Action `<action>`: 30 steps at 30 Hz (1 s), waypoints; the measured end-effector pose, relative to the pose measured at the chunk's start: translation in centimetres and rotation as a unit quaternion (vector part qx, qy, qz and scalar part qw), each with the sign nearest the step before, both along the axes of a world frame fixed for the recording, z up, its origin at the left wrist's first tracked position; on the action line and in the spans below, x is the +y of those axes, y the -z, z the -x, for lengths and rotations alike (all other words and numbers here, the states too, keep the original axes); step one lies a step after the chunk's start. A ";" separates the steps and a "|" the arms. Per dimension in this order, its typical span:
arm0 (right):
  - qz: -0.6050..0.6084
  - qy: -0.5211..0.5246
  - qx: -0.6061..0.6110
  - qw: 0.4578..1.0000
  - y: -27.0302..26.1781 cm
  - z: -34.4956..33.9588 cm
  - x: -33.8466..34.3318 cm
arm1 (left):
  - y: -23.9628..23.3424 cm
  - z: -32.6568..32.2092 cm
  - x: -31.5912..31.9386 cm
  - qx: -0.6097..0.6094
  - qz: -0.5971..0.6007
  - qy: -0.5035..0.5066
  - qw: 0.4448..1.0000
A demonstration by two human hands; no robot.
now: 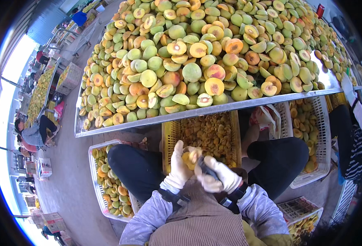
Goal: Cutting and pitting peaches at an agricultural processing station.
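My left hand (180,166), in a pale glove, is shut on a halved yellow fruit (188,159), probably a peach or apricot. In my gloved right hand (217,175) is a dark-handled tool (208,168), its working end against the fruit; blur hides its exact kind. Both hands are above my lap, over the near end of a yellow plastic crate (166,147) holding many small brownish fruit pieces. Beyond them, a metal-edged table (181,110) bears a large heap of halved green and orange fruit (191,72).
White crates of fruit halves stand to my left (91,172) and right (325,144). Another crate (317,212) is at the lower right. A co-worker's gloved hand (347,84) is at the table's right end. Other people (33,133) sit by a far-left table.
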State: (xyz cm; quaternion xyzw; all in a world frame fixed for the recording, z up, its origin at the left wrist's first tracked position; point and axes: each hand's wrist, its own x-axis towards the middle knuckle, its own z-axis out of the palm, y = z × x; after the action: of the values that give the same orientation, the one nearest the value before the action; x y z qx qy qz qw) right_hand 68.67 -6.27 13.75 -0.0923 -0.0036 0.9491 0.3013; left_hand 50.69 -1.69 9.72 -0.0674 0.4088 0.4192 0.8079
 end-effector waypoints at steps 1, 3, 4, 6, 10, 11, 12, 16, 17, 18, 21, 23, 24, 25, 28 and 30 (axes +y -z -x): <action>-0.027 0.035 -0.065 0.997 0.3 -0.4 0.9 | 0.1 0.4 -0.2 -0.016 -0.087 0.022 0.996; -0.291 0.080 -0.556 0.775 1.1 -0.4 1.8 | 0.1 1.0 0.1 0.009 -0.140 0.058 0.988; -0.414 0.100 -0.700 0.573 1.6 -0.2 2.1 | 0.1 1.2 0.1 0.049 -0.168 0.085 0.981; -0.454 0.105 -0.715 0.521 2.3 0.1 1.9 | -0.3 1.4 -0.4 0.089 -0.187 0.097 0.974; -0.530 0.101 -0.721 0.434 3.2 0.7 0.7 | -1.0 0.9 -1.2 0.136 -0.210 0.094 0.964; -0.535 0.096 -0.726 0.422 3.3 0.8 0.5 | -1.2 0.8 -1.3 0.145 -0.211 0.084 0.963; -0.540 0.107 -0.731 0.403 3.3 0.8 0.5 | -1.4 0.7 -1.3 0.150 -0.205 0.082 0.964; -0.520 0.087 -0.727 0.440 2.9 0.7 0.7 | -1.8 0.4 -1.5 0.159 -0.210 0.067 0.962; -0.522 0.090 -0.728 0.435 2.8 0.8 0.7 | -1.9 0.4 -1.5 0.161 -0.218 0.066 0.960; -0.524 0.092 -0.730 0.429 2.7 0.8 0.7 | -1.8 0.4 -1.6 0.167 -0.217 0.066 0.960; -0.538 0.104 -0.736 0.398 2.7 1.1 0.3 | -1.5 0.4 -1.9 0.184 -0.222 0.068 0.955; -0.535 0.064 -0.766 0.352 3.0 1.4 0.2 | -1.1 0.4 -1.9 0.201 -0.223 0.066 0.952; -0.531 0.056 -0.783 0.320 3.2 1.5 0.3 | -1.0 0.4 -1.9 0.202 -0.218 0.065 0.953; -0.519 0.028 -0.793 0.317 3.6 1.7 0.4 | -1.0 0.3 -1.9 0.203 -0.212 0.063 0.954; -0.468 -0.011 -0.835 0.290 5.2 1.5 1.3 | -1.7 0.0 -2.3 0.184 -0.195 0.064 0.961; -0.399 -0.044 -0.869 0.290 6.2 0.7 1.7 | -3.2 0.6 -2.6 0.171 -0.200 0.061 0.963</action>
State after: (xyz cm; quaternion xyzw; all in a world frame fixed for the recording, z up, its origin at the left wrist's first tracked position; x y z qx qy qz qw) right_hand 68.01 -4.55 7.50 -0.7310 -0.6453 0.2074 0.0791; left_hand 50.12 -4.28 12.95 0.1939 0.4521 0.4477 0.7467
